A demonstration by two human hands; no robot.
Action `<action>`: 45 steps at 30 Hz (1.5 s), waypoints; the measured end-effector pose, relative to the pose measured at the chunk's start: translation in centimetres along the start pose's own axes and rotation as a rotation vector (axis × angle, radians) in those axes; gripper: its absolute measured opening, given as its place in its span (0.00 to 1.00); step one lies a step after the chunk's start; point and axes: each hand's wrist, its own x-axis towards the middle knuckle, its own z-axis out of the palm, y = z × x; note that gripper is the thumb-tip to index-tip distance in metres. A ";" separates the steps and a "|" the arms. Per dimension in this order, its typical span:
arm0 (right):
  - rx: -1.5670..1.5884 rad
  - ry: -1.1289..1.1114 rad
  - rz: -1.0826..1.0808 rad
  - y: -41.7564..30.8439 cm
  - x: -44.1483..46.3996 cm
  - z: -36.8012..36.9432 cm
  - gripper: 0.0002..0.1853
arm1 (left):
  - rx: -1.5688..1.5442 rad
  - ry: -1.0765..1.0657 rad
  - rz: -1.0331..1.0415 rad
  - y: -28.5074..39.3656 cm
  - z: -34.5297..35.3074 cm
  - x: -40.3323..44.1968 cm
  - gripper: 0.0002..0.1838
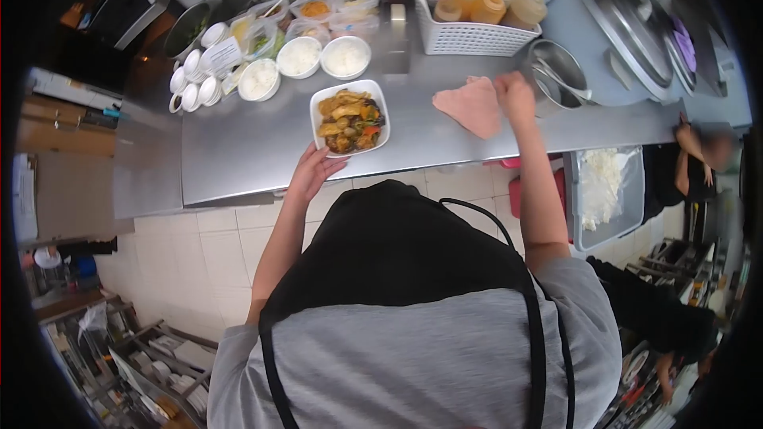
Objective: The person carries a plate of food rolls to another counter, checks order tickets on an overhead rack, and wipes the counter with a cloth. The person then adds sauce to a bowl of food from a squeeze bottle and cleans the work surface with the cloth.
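Note:
A square white bowl (315, 122) holds a cooked dish (350, 121) of brown pieces in sauce with orange and green bits. At its near left corner, my left hand (316, 171) grips the bowl, thumb along the side and fingers under the edge. My right hand (518, 99) is closed and slightly blurred, between a pink cloth (473, 106) and a steel pot (584, 71). The cloth lies flat beside its fingers; whether they touch it or hold something small, I cannot make out. Utensils (552, 75) stand in the pot.
Behind the bowl stand white bowls of rice (300, 57), lidded cups (191, 97) and food containers (314, 9). A white basket (469, 40) holds several squeeze bottles (488, 8). Large metal lids (620, 24) lean at right. Below the counter (262, 139) is a grey tub (636, 191); other people (675, 167) are at right.

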 end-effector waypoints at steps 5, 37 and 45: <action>-0.002 -0.067 0.046 1.0 -1.0 4.8 0.06 | 0.104 0.037 -0.011 1.4 0.0 0.3 0.18; 0.083 -0.608 -0.444 -23.3 5.9 12.2 0.05 | 0.524 0.150 -0.052 4.2 0.0 2.2 0.20; 0.053 -0.908 -0.430 -19.6 6.2 9.0 0.06 | 0.483 0.168 -0.036 4.3 0.4 1.9 0.20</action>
